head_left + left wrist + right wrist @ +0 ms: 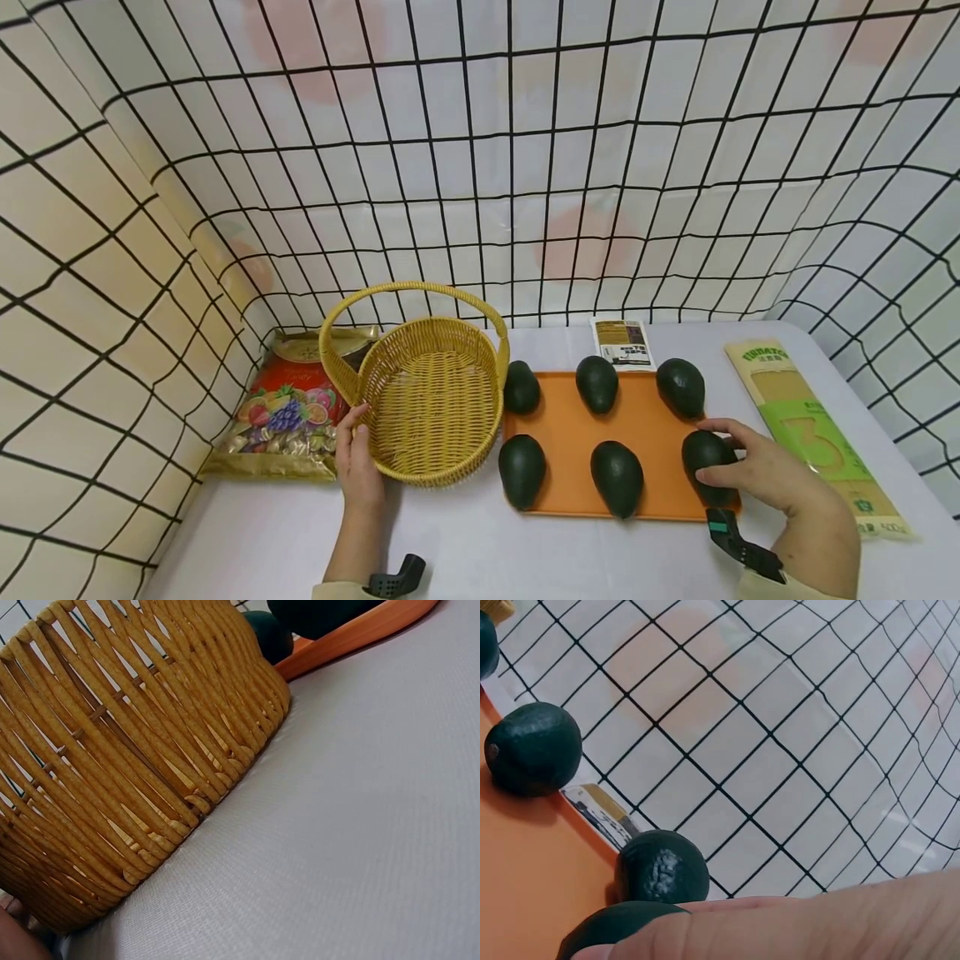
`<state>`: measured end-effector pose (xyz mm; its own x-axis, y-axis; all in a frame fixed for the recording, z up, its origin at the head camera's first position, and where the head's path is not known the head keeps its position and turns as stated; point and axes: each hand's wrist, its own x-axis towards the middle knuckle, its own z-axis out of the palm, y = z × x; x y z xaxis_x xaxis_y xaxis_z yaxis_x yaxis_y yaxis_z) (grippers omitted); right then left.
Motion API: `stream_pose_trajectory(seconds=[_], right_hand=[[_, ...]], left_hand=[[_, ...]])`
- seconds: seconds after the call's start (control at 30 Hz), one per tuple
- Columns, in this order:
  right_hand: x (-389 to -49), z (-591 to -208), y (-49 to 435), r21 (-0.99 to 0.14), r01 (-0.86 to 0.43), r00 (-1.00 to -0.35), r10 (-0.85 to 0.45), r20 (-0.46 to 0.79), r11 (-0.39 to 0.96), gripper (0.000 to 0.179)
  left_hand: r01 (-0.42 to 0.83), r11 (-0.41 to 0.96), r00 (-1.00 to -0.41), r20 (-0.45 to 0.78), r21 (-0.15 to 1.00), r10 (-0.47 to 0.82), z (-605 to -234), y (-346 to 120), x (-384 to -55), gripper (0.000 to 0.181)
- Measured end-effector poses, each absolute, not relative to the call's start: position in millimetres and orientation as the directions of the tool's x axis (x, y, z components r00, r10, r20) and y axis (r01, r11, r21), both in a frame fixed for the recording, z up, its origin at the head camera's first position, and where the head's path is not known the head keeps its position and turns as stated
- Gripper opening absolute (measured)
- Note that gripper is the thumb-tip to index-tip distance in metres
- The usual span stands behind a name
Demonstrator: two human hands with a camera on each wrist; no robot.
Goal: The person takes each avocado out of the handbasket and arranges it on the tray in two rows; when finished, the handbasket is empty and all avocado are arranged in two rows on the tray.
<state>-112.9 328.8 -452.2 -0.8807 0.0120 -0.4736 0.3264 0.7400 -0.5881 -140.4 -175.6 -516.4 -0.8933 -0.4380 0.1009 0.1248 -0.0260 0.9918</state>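
A yellow wicker basket (431, 408) with a tall arched handle stands left of an orange tray (566, 425). My left hand (360, 467) holds the basket at its left side, by the handle's base; in the left wrist view only a bit of that hand shows in the lower left corner beside the woven wall. Several dark green avocados lie in two rows on the tray. My right hand (772, 471) grips the front right avocado (707, 462), thumb on the near side and fingers over the far side. Another avocado (662, 866) sits just behind it.
A red and gold bag of sweets (288, 408) lies left of the basket. Behind the tray is a small printed packet (622, 343), and a long noodle packet (813, 433) lies to its right. Black wire grid (510, 167) walls the table at the back and sides.
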Motion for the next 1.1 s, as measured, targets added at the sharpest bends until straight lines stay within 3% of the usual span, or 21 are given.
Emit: stream_pose_trajectory(seconds=[0.57,0.87,1.1], right_hand=[[-119,-449,324,-0.565,0.417,-0.85,0.085,-0.52,0.712,0.094],[-122,-445,322,-0.546,0.373,-0.865,0.068,-0.497,0.75,0.083],[-124,-445,317,-0.534,0.401,-0.851,0.086,-0.518,0.745,0.094]], left_hand=[[0.13,-0.031,-0.892,0.103,0.991,-0.44,-516,-176,-139,0.038],[0.128,-0.042,-0.893,0.097,0.991,-0.44,-516,-176,-139,0.038],[0.131,-0.016,-0.89,0.11,0.991,-0.442,-516,-176,-140,0.038]])
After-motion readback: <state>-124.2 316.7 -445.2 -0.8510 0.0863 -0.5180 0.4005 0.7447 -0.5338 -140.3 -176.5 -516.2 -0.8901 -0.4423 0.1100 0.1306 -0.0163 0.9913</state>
